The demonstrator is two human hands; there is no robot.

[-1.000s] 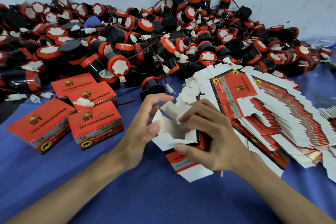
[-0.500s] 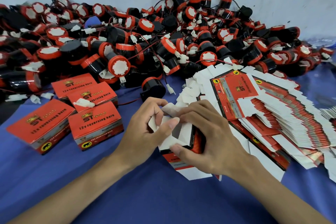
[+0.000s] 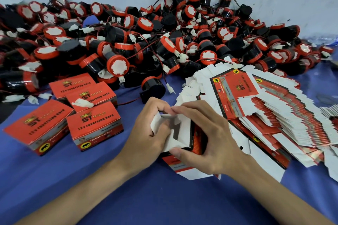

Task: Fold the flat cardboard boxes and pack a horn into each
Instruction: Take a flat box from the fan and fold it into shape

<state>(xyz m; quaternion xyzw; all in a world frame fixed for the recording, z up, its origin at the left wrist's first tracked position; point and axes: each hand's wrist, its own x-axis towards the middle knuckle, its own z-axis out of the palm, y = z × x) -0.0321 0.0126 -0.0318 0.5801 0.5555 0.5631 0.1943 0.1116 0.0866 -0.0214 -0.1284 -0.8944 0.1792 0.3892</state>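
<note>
Cardboard box (image 3: 184, 130), half formed, stands just left of the fanned stack of flat blanks (image 3: 278, 124), touching its near edge. The left hand (image 3: 151, 135) pinches a white end flap with curled fingers. The right hand (image 3: 208, 139) curls round the red side wall, thumb at the near corner. As I judge it, the small flaps go in first, square to the walls, while the right hand braces the tube against collapsing. A loose horn (image 3: 153, 86) waits just left of the stack's far end.
</note>
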